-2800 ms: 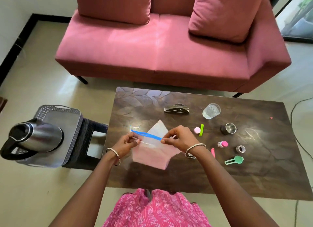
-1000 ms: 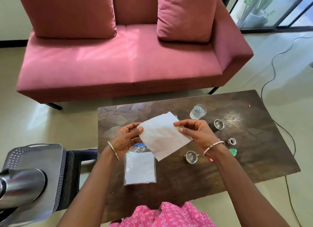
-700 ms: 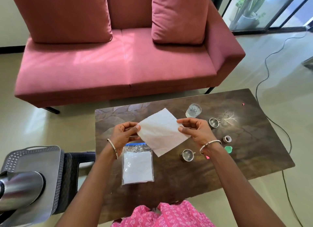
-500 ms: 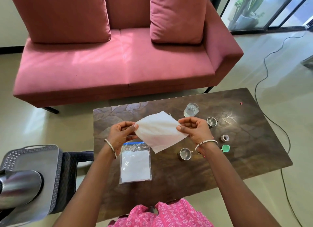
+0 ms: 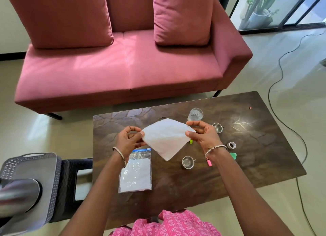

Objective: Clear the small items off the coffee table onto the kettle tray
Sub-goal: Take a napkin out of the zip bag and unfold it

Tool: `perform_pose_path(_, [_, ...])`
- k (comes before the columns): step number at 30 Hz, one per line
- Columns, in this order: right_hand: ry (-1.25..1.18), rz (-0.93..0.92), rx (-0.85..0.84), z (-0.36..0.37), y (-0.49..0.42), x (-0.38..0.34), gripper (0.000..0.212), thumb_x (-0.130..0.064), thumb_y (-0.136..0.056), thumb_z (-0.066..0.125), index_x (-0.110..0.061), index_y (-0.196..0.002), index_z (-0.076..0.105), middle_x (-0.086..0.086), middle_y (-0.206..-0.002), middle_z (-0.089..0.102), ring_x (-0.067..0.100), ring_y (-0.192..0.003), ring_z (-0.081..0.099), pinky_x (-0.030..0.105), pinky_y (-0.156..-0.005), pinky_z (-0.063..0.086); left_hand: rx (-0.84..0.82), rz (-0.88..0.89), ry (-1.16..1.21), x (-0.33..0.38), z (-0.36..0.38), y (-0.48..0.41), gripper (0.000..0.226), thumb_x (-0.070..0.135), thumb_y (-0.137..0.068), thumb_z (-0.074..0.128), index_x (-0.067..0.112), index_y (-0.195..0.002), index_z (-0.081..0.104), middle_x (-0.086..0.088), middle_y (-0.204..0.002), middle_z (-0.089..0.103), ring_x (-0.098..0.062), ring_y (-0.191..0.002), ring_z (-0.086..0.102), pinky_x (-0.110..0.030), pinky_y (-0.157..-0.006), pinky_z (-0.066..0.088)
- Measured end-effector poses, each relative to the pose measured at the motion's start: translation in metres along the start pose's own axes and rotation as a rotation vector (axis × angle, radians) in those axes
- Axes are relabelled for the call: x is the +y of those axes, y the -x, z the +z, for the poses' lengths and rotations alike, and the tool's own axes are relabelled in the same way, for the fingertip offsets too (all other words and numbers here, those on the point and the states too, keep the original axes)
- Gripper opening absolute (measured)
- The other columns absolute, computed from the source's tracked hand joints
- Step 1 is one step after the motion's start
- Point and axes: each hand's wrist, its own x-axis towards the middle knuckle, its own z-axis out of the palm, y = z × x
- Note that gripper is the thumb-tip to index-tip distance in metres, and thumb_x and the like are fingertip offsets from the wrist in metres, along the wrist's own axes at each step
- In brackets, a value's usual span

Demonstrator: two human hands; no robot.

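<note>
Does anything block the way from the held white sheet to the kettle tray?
Nothing visible does. The white sheet is held above the table; only the flat zip bag lies leftward. On the kettle tray, the kettle fills the near part.

A pink sofa [image 5: 123, 71] with two big cushions [image 5: 181, 15] stood on the shiny floor [image 5: 53, 130], a black cable [image 5: 280, 68] lay across it, and a plant pot [image 5: 255, 20] sat behind glass.

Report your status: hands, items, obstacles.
Left hand, right hand pinching paper sheet over table. Bag, near cup, glass not yet on tray. Kettle sits on tray.
</note>
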Motion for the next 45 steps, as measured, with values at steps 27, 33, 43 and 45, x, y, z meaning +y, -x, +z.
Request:
perform_pose_path(27, [-0.031, -0.028, 0.003, -0.055, -0.030, -0.010, 0.017, 0.008, -0.078, 0.075, -0.006, -0.087, 0.078, 0.012, -0.081, 0.075, 0.022, -0.071, 0.071, 0.027, -0.067, 0.062, -0.043, -0.073, 0.036, 0.002, 0.038, -0.006, 0.016, -0.003, -0.088, 0.062, 0.005, -0.095, 0.075, -0.013, -0.101, 0.074, -0.027, -0.088, 0.072, -0.028, -0.067, 0.062])
perform_pose_path(33, [0.038, -0.040, -0.029, -0.057, -0.042, -0.009, 0.023, 0.009, -0.074, 0.077, -0.008, -0.089, 0.078, 0.001, -0.073, 0.075, 0.009, -0.069, 0.069, 0.017, -0.063, 0.055, 0.030, -0.031, 0.027, -0.004, 0.042, -0.015, 0.018, 0.002, -0.081, 0.073, 0.006, -0.098, 0.075, -0.012, -0.099, 0.075, -0.023, -0.087, 0.073, -0.028, -0.068, 0.061])
perform_pose_path(43, [0.124, -0.011, -0.075, -0.063, -0.070, 0.001, 0.025, 0.006, -0.074, 0.078, -0.016, -0.084, 0.080, 0.007, -0.087, 0.078, 0.014, -0.082, 0.072, 0.019, -0.072, 0.057, 0.133, 0.104, -0.224, -0.013, 0.049, -0.029, 0.026, 0.004, -0.076, 0.078, 0.001, -0.101, 0.074, -0.010, -0.089, 0.075, -0.022, -0.079, 0.072, -0.026, -0.068, 0.062])
perform_pose_path(45, [0.157, 0.000, -0.078, -0.064, -0.076, 0.004, 0.021, 0.003, -0.075, 0.079, -0.017, -0.082, 0.080, 0.007, -0.089, 0.078, 0.015, -0.084, 0.073, 0.019, -0.073, 0.057, 0.153, 0.128, -0.318, -0.016, 0.050, -0.034, 0.023, 0.008, -0.076, 0.078, 0.004, -0.099, 0.075, -0.010, -0.085, 0.075, -0.023, -0.077, 0.072, -0.029, -0.068, 0.062])
